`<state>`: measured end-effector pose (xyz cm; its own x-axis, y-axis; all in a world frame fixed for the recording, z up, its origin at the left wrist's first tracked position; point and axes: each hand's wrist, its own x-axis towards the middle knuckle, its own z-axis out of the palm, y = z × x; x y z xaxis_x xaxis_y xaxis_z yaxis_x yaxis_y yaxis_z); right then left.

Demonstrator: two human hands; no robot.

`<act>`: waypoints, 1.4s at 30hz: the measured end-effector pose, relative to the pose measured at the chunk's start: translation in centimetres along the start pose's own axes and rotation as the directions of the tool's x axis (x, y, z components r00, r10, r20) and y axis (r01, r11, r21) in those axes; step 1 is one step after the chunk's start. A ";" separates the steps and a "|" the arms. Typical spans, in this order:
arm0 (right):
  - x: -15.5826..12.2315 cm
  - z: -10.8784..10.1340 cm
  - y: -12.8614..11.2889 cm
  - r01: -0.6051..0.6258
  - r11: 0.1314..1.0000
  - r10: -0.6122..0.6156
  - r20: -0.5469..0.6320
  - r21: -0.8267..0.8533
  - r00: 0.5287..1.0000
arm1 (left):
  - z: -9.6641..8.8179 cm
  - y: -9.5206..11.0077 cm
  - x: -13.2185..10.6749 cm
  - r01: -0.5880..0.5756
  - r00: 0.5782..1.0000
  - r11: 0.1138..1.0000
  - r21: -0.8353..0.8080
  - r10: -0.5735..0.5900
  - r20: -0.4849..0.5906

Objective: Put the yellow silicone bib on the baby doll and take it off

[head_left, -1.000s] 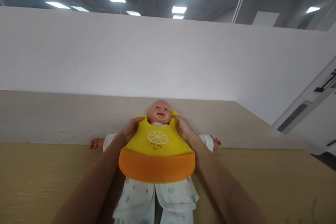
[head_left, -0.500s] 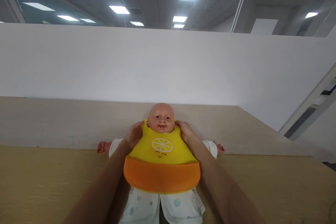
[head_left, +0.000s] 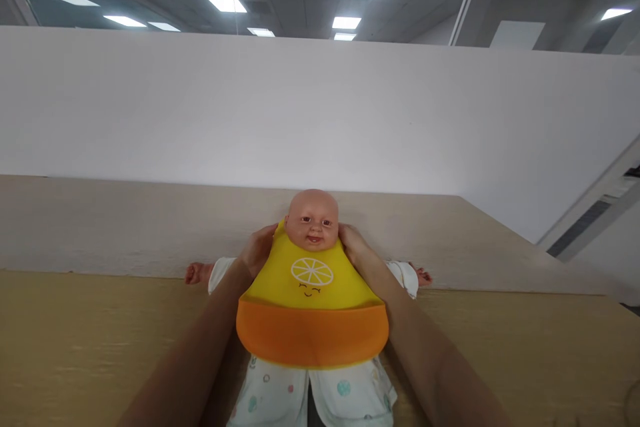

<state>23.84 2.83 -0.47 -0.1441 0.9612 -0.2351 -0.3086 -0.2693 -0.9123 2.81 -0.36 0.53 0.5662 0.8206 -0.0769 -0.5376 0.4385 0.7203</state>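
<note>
A baby doll (head_left: 313, 220) lies on its back on a light wooden table (head_left: 90, 327), head away from me. A yellow and orange silicone bib (head_left: 311, 293) with a printed citrus slice covers its chest. My left hand (head_left: 259, 251) grips the bib's upper left side beside the doll's neck. My right hand (head_left: 353, 244) holds the opposite side in the same way. Both forearms run in from the lower corners of the view. The bib hides the doll's torso, while white patterned clothing (head_left: 310, 393) shows below it.
Behind the table stands a white partition wall (head_left: 300, 113), and a beige surface (head_left: 100, 227) lies at its foot. Ceiling lights and glass panels show above. A pale door frame (head_left: 590, 213) slants along the right side.
The bib's neck edge has moved up under the doll's chin, now covering the white collar. My hands have moved with it. The whole view has shifted slightly.
</note>
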 end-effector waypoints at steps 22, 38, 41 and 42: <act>-1.2 0.9 -0.1 -0.010 0.995 -0.013 0.233 0.095 0.972 | -0.1 -0.4 0.8 0.057 0.992 0.996 0.075 -0.048 -0.119; -1.3 1.0 0.1 -0.048 0.991 0.012 0.279 0.125 0.960 | -1.9 -0.8 3.1 -0.131 0.927 0.924 0.359 0.242 -0.287; -1.5 1.2 -0.1 -0.053 0.990 0.016 0.271 0.128 0.962 | -1.7 -0.8 3.1 -0.194 0.883 0.898 0.395 0.335 -0.330; -1.5 1.3 -0.1 -0.056 0.991 0.021 0.268 0.125 0.963 | -1.7 -0.8 3.1 -0.214 0.868 0.892 0.398 0.360 -0.341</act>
<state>22.89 1.30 0.41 -0.3969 0.9046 -0.1554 -0.4154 -0.3280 -0.8484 3.94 2.40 -1.46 0.0850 0.9955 -0.0425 -0.3517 0.0698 0.9335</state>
